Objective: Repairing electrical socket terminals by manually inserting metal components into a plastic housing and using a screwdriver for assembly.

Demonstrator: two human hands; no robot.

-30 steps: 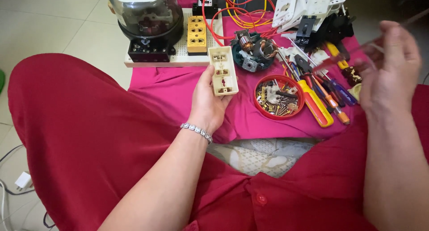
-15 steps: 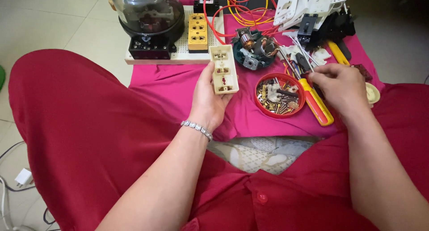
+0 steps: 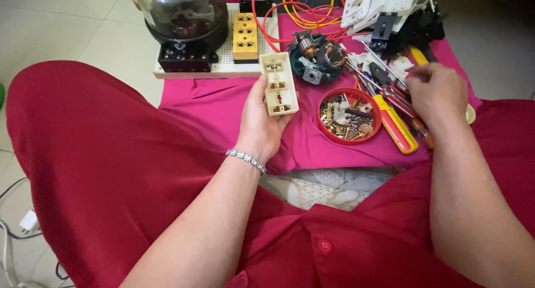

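Note:
My left hand (image 3: pixel 261 121) holds a cream socket strip (image 3: pixel 279 84) upright above the pink cloth (image 3: pixel 195 107), face towards me. My right hand (image 3: pixel 439 93) rests, fingers curled down, on a row of screwdrivers (image 3: pixel 394 107) with red and yellow handles, to the right of a red dish (image 3: pixel 349 116) full of small screws and metal parts. The fingertips are among the tool shafts; whether they grip one is hidden. A silver bracelet sits on my left wrist.
A white pegboard (image 3: pixel 223 65) at the back carries a glass-domed meter (image 3: pixel 181 18) and a yellow socket strip (image 3: pixel 245 36). A small motor (image 3: pixel 315 57) with red and yellow wires lies behind the dish. White and black plastic parts (image 3: pixel 390 9) pile at top right. My red-clothed knees fill the foreground.
My right hand has come down from the air at right onto the screwdrivers, then shifted slightly back along them. My left hand keeps the cream socket strip nearly still.

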